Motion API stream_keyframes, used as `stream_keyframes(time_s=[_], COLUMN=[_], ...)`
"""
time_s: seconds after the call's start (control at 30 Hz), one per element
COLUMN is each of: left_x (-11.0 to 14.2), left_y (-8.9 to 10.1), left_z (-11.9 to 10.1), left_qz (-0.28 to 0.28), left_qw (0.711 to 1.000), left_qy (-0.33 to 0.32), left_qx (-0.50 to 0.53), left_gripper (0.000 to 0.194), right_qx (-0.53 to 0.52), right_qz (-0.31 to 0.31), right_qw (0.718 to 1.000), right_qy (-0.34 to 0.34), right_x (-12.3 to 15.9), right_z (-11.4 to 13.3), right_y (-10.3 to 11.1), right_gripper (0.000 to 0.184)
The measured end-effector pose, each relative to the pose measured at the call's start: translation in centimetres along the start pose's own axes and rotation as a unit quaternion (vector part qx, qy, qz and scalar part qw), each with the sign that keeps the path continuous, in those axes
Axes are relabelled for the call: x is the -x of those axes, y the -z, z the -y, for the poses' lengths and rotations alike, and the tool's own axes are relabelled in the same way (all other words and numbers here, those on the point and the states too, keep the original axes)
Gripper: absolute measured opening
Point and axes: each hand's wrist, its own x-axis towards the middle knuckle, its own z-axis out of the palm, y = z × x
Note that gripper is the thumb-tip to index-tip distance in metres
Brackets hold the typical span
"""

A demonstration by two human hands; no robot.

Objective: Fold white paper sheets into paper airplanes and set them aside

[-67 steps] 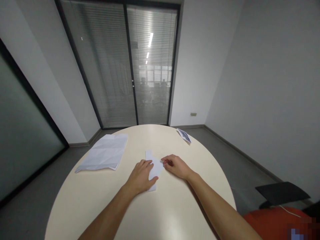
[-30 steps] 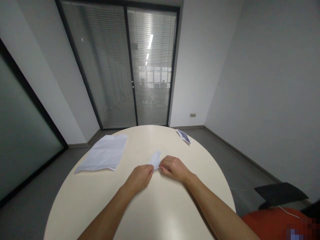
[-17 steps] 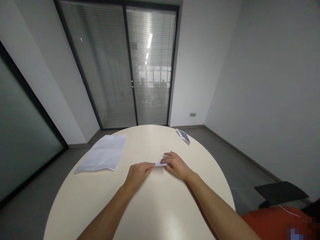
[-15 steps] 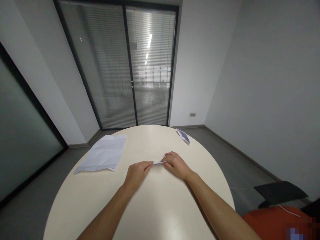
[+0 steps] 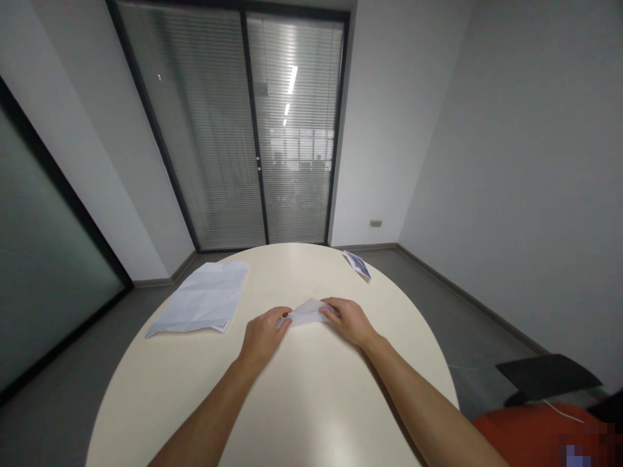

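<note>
Paper [image 5: 307, 312], white and creased, is what I have between the two hands, over the middle of the table [image 5: 302, 402]. Its long axis runs roughly left to right, across my view, from one grip to the other, with a low peak at the far edge between them. I have the left hand [image 5: 263, 334] pinching the paper's left end, thumb on the near side and fingertips on the far side. The right hand [image 5: 353, 321] has the right end between thumb and curled fingers, the forefinger lying along the far edge. Neither hand is nearer, since each touches its own end; the middle span lies bare between them. The fingers hide the very tips of the paper from me, and I cannot tell whether its underside touches the table.

Left of the paper and a little beyond it, well apart, I see large creased sheets [image 5: 204, 298] lying flat. Beyond the paper and to its right, a leaflet [image 5: 359, 264] with a dark print sits by the table's far rim. To the paper's right and closer to me, off the table, stands a red chair [image 5: 525, 431].
</note>
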Motion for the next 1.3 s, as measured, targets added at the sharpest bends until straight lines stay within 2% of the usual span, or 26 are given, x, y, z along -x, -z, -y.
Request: stream_keyframes(time_s=[0.17,0.4,0.67,1.17,1.3], left_x=[-0.2,-0.6,-0.5,-0.1,-0.1], left_y=[-0.3,-1.1,-0.9,0.5,0.6], left_z=[0.5,1.5,1.4,-0.5,-0.6], left_qz=[-0.018,-0.034,-0.021,0.042,0.053], left_qw=[0.997,0.993,0.992,0.986,0.987], left_qy=[0.062,0.102,0.12,0.118,0.109], left_qx=[0.029,0.053,0.005,-0.109,-0.109], left_gripper=[0.02,0.027,0.029,0.034,0.035], right_qx=[-0.017,-0.022,-0.016,0.028,0.039], right_qz=[-0.016,-0.031,-0.041,-0.024,-0.017], right_qw=[0.999,0.998,0.994,0.994,0.994], right_qy=[-0.025,-0.053,-0.099,-0.104,-0.101], right_x=[0.0,-0.1,-0.2,-0.1,-0.2], right_z=[-0.5,-1.2,-1.5,-1.5,-1.4], right_y=[-0.3,-0.6,-0.8,-0.7,-0.6], right_gripper=[0.034,0.038,0.04,0.04,0.038])
